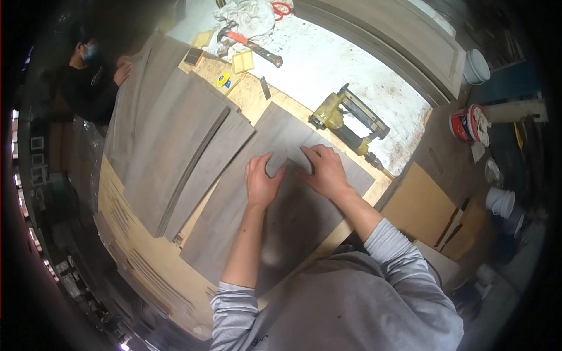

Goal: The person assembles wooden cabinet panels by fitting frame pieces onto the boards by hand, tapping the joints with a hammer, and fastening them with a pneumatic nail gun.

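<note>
My left hand [263, 180] and my right hand [324, 171] face each other over a grey wood-grain panel [234, 225] on the bench. Fingers and thumbs of both are curled around the edges of a small grey sheet [287, 153], which shows a dark corner between the thumbs. Its kind is hard to tell against the panel's similar colour. Just beyond my right hand lies a yellow-green nail gun [333, 114] with a black magazine and an air fitting. Left of my left hand is a stack of grey panels [175, 140].
A hammer [249, 45], red-handled scissors [282, 9], a crumpled cloth [252, 17] and a tape measure [223, 80] lie along the far side. Large framed panels [398, 41] stand at the far right, near a red-and-white bucket [462, 124]. A masked co-worker [88, 82] touches the stack at far left.
</note>
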The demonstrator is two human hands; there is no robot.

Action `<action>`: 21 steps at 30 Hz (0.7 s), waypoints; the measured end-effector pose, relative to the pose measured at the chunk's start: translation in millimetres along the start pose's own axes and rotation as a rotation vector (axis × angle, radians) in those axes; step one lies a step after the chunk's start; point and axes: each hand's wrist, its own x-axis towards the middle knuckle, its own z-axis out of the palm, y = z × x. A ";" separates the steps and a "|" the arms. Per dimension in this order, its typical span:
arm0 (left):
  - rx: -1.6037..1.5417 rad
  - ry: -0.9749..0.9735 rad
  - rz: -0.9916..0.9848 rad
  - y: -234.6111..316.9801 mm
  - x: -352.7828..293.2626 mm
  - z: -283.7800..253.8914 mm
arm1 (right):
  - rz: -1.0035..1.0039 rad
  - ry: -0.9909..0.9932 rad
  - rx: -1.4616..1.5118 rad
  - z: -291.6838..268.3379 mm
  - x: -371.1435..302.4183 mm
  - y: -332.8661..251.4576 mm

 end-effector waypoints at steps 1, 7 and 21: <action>-0.005 -0.001 -0.017 -2.7 1.3 1.3 | -0.033 0.012 0.041 6.5 6.0 0.5; -0.022 0.013 0.014 -13.7 -0.7 5.7 | 0.039 -0.010 0.029 14.7 21.0 -8.8; 0.012 -0.026 0.047 -16.6 -3.6 7.5 | 0.025 -0.030 -0.061 19.3 23.2 -9.4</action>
